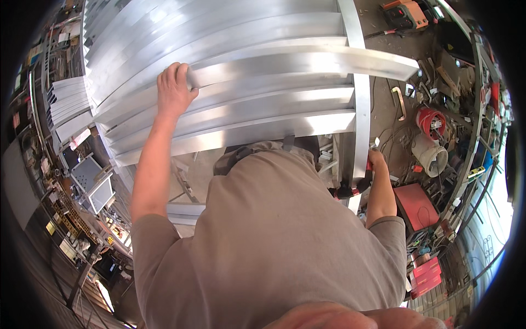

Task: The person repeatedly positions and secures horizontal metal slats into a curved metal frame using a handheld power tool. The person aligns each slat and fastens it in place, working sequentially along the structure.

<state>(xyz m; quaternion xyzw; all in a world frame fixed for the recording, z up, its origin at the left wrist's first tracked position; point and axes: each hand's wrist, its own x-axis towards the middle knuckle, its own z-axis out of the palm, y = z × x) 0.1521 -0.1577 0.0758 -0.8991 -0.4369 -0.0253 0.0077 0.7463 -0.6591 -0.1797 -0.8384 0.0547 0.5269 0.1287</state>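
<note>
Left hand (174, 90): partly closed, with the fingers curled over the left end of a long, silver, straight-sided metal slat (285, 64); the thumb is held low on the near side.
Right hand (376, 158): set well apart from the left hand and nearer the body; the fingers are curled round a red-and-black hand tool (359, 189), which is partly hidden, so its kind cannot be told.
Held slat: stretched from the left hand far to the right, with its right end placed beyond the right hand, past the frame; its surface is smooth and shiny, brightly lit in patches, and its right end is cut at a slant.
Slatted frame: parallel silver metal slats (307, 125) are seen beyond and below the held slat, joined on the right to a flat silver metal rail (361, 109), just left of the right hand.
Left of the left hand: a stack of pale grey metal strips (71, 101) is seen.
Right of the right hand: a red round bucket (430, 120), a dirty white round bucket (429, 156) and, nearer the body, a red flat-topped box (416, 205) are placed.
Far beyond the right hand: an orange-and-black boxy machine (405, 13) is set on the floor.
</note>
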